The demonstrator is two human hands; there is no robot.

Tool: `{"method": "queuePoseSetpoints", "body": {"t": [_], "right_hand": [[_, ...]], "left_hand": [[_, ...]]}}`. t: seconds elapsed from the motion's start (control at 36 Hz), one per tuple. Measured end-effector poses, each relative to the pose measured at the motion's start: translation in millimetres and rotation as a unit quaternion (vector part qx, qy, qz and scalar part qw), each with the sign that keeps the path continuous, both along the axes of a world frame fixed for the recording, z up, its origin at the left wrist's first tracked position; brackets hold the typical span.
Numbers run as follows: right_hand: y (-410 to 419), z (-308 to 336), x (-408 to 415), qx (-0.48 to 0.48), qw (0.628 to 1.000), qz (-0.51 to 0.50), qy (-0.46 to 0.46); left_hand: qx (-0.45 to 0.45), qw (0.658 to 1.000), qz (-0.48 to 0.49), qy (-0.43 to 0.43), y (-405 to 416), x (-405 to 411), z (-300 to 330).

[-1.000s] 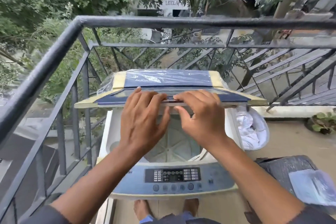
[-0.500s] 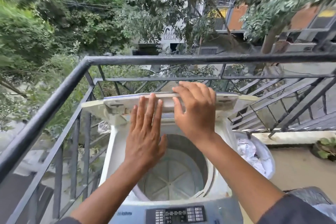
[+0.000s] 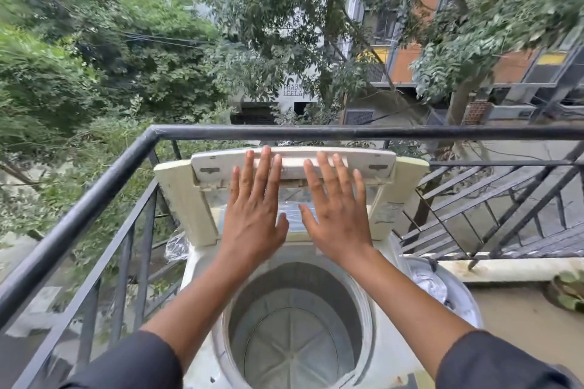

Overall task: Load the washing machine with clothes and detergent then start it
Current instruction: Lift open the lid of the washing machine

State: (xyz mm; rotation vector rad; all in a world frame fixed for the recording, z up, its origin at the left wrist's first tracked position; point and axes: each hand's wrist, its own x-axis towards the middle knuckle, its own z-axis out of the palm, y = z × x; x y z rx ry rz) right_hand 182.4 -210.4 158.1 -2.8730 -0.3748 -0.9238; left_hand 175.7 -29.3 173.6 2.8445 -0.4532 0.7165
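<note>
One black railing (image 3: 94,199) runs along the left. Two hands are up: the left hand (image 3: 254,215) and right hand (image 3: 339,218), fingers straight and spread, press flat on the one washing machine lid (image 3: 294,164), now folded fully upright against the rail. One empty drum (image 3: 294,335) gapes below. One basket (image 3: 442,290) sits right.

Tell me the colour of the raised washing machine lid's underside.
Pale cream-yellow plastic frame on the raised lid, seen best in the head view.

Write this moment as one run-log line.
lid: raised | left hand, right hand: flat on lid | drum: empty | clothes: not loaded
</note>
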Motion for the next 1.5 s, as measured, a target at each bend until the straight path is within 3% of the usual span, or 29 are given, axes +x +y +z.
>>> {"method": "queuePoseSetpoints", "body": {"t": [0.5,1.14,1.5], "right_hand": [[8.4,17.2,56.4,0.012,0.996,-0.012,0.085],[5.7,10.3,25.0,0.031,0.998,-0.011,0.057],[-1.3,-2.9,-14.7,0.034,0.996,-0.056,0.056]], "left_hand": [[0.013,0.998,0.031,0.056,-5.0,57.6,11.1],[-0.028,1.000,0.001,-0.014,0.0,30.5,10.0],[-0.060,0.995,-0.079,0.021,0.8,2.8,-25.4]]}}
